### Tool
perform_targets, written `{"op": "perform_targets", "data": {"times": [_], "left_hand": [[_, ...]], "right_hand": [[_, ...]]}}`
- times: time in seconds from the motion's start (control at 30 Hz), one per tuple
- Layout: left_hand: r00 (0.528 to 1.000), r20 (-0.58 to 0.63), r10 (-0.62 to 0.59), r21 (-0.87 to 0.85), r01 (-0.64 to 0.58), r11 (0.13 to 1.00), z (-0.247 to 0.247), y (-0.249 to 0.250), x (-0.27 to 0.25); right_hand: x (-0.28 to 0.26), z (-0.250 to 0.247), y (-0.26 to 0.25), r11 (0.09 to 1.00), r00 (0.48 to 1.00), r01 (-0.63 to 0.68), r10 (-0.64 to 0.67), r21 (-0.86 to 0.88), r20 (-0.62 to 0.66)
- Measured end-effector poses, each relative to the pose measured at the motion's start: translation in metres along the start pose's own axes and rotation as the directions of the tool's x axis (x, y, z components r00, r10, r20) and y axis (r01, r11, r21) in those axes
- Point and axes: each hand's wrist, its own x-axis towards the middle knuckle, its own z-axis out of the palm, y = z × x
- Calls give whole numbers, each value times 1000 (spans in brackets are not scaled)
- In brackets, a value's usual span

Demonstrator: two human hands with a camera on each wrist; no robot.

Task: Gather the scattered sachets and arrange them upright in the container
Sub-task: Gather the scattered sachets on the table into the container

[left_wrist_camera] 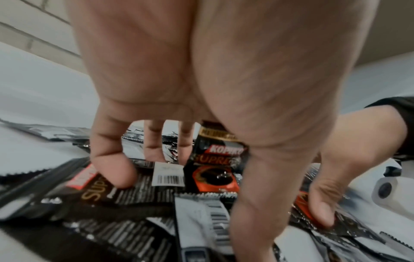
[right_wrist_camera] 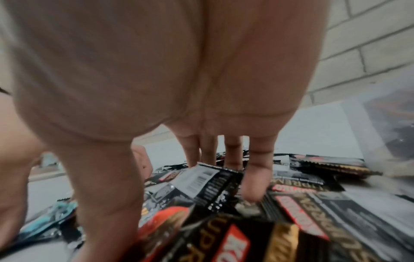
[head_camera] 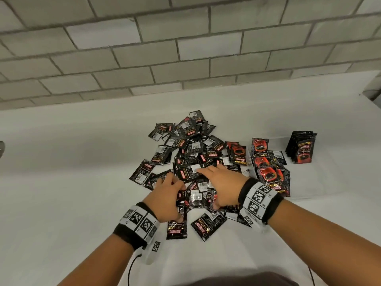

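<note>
Head view: sachets (head_camera: 193,162) piled mid-table. Left hand (head_camera: 165,198) and right hand (head_camera: 221,185) rest spread on top, fingers fairly straight, gripping nothing. Light, slick foil I'd guess; pinch a crimped edge.

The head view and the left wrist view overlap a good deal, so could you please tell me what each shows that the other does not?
Only the head view shows the whole sachet pile, the upright row of sachets at far right, the brick wall and both wristbands.

Only the left wrist view shows the left hand's fingertips pressing on a sachet's printed back, and an upright Kopiko sachet behind the palm.

Both show the left hand, the right hand and the white tabletop.
</note>
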Motion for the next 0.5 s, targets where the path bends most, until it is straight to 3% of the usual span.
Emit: {"op": "perform_targets", "data": {"times": [0.17,0.37,0.5], "left_hand": [[997,-59,57,-76,-61,995,-3,1,4],[997,-75,-18,-230,0,973,-7,1,3],[998,-67,23,-273,-40,961,-13,-4,0]], "right_hand": [[5,0,-2,999,1000,-7,7,-33,-12],[-2,-13,7,990,992,-69,81,125,-96],[-10,-24,9,960,978,-66,117,273,-173]]}}
